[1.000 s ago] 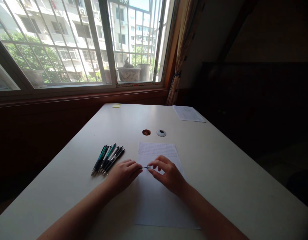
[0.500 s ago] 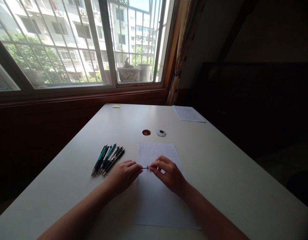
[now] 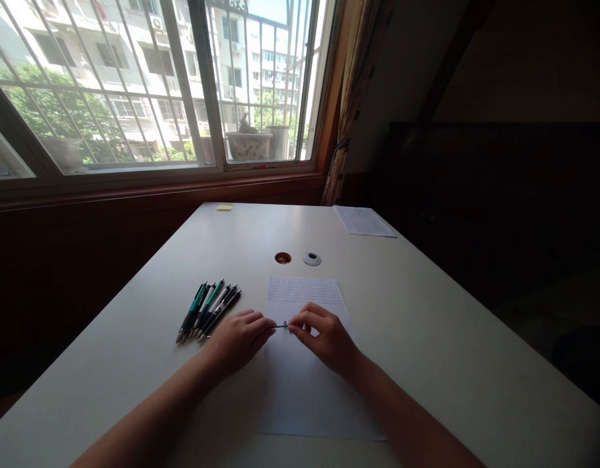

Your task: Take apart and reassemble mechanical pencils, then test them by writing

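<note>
Above the written sheet of paper [image 3: 304, 390], my left hand [image 3: 242, 337] and my right hand [image 3: 326, 337] face each other. A thin dark rod, which looks like a pen refill [image 3: 281, 326], runs level between their fingertips. My left hand is closed on one end of it, and the thumb and fingers of my right hand pinch the other end. A tiny dark bit shows near its right end, too small to name. Several pens [image 3: 209, 311], black, green and silver, lie in a bunch just beyond my left wrist.
The white table [image 3: 450, 364] has a round hole [image 3: 283, 258] with its round cover [image 3: 312, 259] beside it. Papers [image 3: 365, 221] lie at the far right corner and a yellow sticky note [image 3: 224, 207] at the far left. Beyond the table is a barred window [image 3: 158, 84].
The view has shifted slightly. Both hands keep the same hold on the thin rod, and nothing else has visibly moved.
</note>
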`<action>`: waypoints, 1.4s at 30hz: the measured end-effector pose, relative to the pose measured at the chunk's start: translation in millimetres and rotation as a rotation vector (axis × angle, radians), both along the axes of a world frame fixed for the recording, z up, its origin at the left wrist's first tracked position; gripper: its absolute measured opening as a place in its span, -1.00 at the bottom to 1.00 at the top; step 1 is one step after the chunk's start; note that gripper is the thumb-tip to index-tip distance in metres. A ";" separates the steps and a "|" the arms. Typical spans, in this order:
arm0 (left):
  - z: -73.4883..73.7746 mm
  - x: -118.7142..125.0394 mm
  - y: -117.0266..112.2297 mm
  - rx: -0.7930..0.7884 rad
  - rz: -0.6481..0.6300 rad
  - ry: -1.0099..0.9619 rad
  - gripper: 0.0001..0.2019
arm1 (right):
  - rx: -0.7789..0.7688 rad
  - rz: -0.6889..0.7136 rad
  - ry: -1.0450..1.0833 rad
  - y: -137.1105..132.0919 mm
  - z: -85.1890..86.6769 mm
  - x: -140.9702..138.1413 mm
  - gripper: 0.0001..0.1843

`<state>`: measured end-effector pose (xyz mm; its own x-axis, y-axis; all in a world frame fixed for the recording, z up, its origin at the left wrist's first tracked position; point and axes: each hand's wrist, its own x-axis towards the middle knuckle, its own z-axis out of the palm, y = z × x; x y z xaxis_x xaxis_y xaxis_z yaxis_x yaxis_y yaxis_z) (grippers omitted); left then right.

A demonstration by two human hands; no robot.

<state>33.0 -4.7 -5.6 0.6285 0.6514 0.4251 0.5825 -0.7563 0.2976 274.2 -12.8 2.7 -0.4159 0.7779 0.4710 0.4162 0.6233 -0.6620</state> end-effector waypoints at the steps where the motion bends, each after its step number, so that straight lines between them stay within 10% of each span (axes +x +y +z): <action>1: 0.5 0.7 -0.7 0.006 -0.006 -0.001 -0.80 | 0.000 0.005 -0.004 -0.9 -0.2 -1.2 -0.89; 42: -3.8 -6.7 6.6 0.035 0.055 -0.040 -0.80 | 0.028 -0.071 0.090 6.3 8.8 17.5 -0.94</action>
